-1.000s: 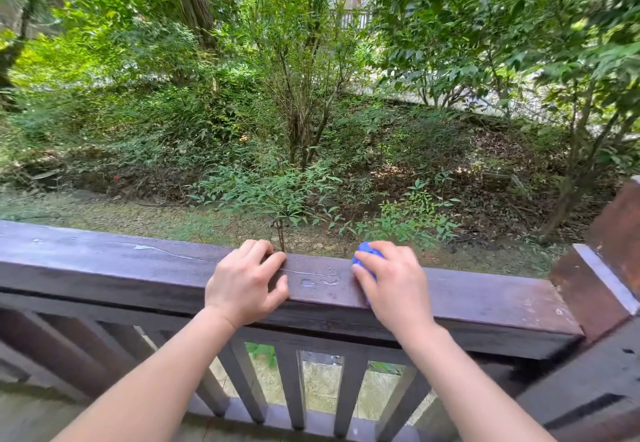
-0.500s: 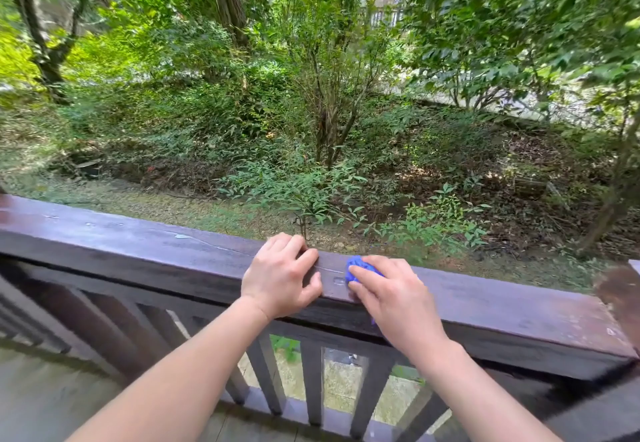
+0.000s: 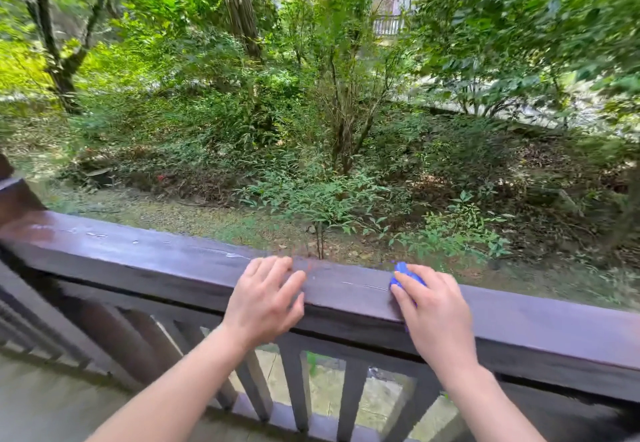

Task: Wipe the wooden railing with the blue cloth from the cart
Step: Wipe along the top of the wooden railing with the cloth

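Observation:
A dark brown wooden railing [image 3: 145, 258] runs across the lower half of the view, its top wet and shiny in places. My right hand [image 3: 433, 310] presses a bunched blue cloth [image 3: 403, 273] onto the rail's top; only a small part of the cloth shows past my fingers. My left hand [image 3: 266, 298] lies flat on the rail to the left of it, fingers spread, holding nothing. A gap of bare rail separates the two hands. No cart is in view.
Vertical balusters [image 3: 298, 386] stand under the rail. A thick post [image 3: 14, 195] rises at the far left end. The deck floor [image 3: 45, 403] lies at lower left. Beyond the rail are shrubs, trees and a leaf-covered slope.
The view has swung left, bringing the left post in. My hands, close together before, are now apart, with the cloth hand farther right of the left hand. The left hand's fingers have spread flat.

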